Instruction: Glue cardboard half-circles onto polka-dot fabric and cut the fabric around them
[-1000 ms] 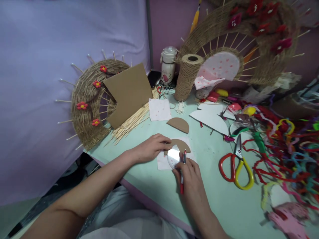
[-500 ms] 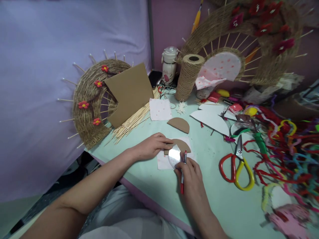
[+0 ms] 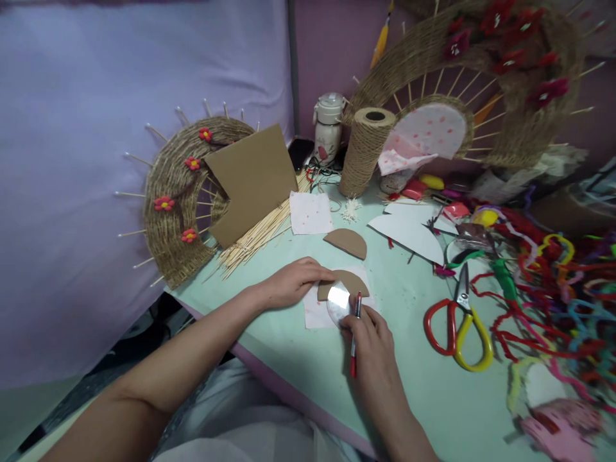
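Note:
My left hand (image 3: 299, 282) lies with fingers stretched out, its fingertips on a brown cardboard half-disc (image 3: 350, 281). Under that cardboard is a square of white cloth (image 3: 315, 316) with pink spots. A shiny, clear half-round plate, much like a protractor (image 3: 339, 304), is pinched by my right hand (image 3: 366, 333) and overlaps the cardboard's lower edge. The same hand also has a red pen (image 3: 355, 346) tucked in its fingers, tip pointing away from me. A second cardboard half-disc (image 3: 345, 242) rests just beyond.
Scissors (image 3: 462, 314) lie to the right, beside tangled coloured pipe cleaners (image 3: 553, 301). Farther back are white paper pieces (image 3: 409, 234), a twine spool (image 3: 364, 154), a bottle (image 3: 328, 128) and another spotted cloth (image 3: 310, 213). Thin sticks (image 3: 255, 240) and a cardboard sheet (image 3: 255, 183) sit left.
Almost nothing differs. The view has shifted very slightly; both hands, the half-round plate and the cardboard keep nearly the same places.

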`<state>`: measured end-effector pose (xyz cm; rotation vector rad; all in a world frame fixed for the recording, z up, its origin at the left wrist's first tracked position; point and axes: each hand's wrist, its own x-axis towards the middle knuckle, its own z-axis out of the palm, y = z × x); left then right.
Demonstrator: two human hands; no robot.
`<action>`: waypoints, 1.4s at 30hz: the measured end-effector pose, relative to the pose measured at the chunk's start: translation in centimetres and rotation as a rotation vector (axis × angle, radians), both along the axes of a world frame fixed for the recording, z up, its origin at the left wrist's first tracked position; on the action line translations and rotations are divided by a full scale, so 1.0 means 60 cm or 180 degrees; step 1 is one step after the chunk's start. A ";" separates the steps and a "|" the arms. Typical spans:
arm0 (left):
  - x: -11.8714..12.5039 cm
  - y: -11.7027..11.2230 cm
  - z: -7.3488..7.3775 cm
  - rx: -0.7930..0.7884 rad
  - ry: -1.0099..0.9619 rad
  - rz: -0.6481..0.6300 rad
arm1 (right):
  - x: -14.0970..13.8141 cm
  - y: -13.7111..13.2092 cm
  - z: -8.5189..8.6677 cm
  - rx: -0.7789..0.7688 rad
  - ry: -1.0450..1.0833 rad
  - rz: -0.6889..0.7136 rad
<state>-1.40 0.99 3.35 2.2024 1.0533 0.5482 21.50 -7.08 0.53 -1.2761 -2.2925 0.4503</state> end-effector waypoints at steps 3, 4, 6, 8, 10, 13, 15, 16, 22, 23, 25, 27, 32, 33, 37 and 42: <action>-0.002 0.002 -0.004 0.0000 -0.0027 -0.0027 | 0.001 0.000 -0.002 0.0007 -0.0043 0.0011; -0.002 0.002 -0.006 0.0021 -0.0038 -0.0057 | 0.001 0.000 -0.002 0.0024 -0.0053 0.0012; -0.003 0.003 -0.009 0.0093 -0.0038 -0.0129 | 0.000 0.001 -0.001 0.0052 -0.0082 0.0013; -0.003 0.003 -0.011 0.0161 0.0020 -0.0167 | -0.001 0.002 0.002 0.0068 -0.0121 0.0001; -0.002 0.002 -0.012 0.0211 0.0131 -0.0177 | -0.001 0.003 0.004 0.0082 -0.0149 -0.0008; 0.000 0.001 -0.009 0.0310 0.0286 -0.0220 | -0.003 0.004 0.005 0.0087 -0.0167 0.0003; 0.002 0.001 -0.007 0.0350 0.0327 -0.0244 | -0.003 0.005 0.004 0.0081 -0.0164 0.0005; 0.002 0.001 -0.007 0.0352 0.0327 -0.0245 | -0.004 0.004 0.003 0.0072 -0.0162 0.0002; -0.001 0.000 -0.011 0.0278 0.0229 -0.0227 | -0.004 0.002 0.000 0.0107 -0.0117 -0.0001; -0.001 0.000 -0.012 0.0267 0.0218 -0.0227 | -0.004 0.002 0.001 0.0103 -0.0110 -0.0006; -0.001 0.000 -0.013 0.0253 0.0211 -0.0215 | -0.004 0.002 0.001 0.0090 -0.0102 -0.0013; -0.001 0.000 -0.013 0.0245 0.0216 -0.0192 | -0.004 0.003 0.000 0.0108 -0.0094 -0.0004; 0.002 0.001 -0.010 0.0249 0.0221 -0.0186 | -0.006 0.004 -0.004 0.0134 -0.0071 -0.0024; 0.003 0.001 -0.009 0.0260 0.0218 -0.0174 | -0.006 0.004 -0.005 0.0129 -0.0064 -0.0039; 0.004 0.001 -0.008 0.0304 0.0242 -0.0180 | -0.006 0.004 -0.001 0.0098 -0.0031 -0.0044; 0.003 0.000 -0.014 0.0280 0.0240 -0.0155 | -0.007 0.002 0.000 0.0109 0.0029 -0.0068</action>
